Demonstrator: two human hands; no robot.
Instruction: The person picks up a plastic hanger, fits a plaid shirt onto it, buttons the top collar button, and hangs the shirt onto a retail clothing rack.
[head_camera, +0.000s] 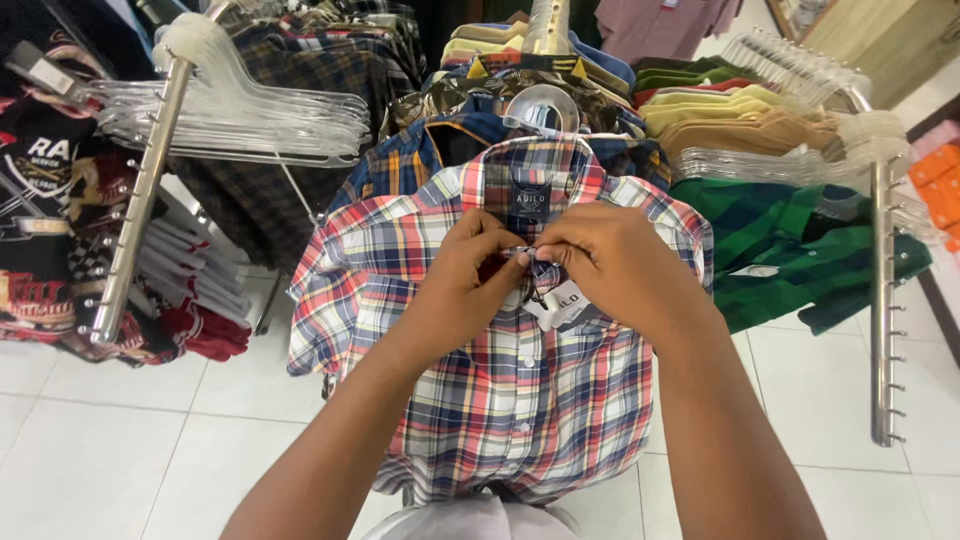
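Observation:
A red, white and blue plaid shirt (520, 390) hangs on a clear plastic hanger (541, 107) at the front of a rack, facing me. My left hand (462, 275) and my right hand (610, 265) meet at the shirt's upper placket, just below the collar. Both pinch the fabric there between fingertips, around a button. A white paper tag (556, 305) dangles from the shirt just under my right hand. The collar and its dark neck label (531, 195) show above my hands.
More shirts hang behind on the same rack (545, 30). A slanted metal arm (140, 200) with empty clear hangers stands left; another metal arm (880, 290) with a green plaid shirt (800, 250) stands right. White tiled floor (120, 440) lies below.

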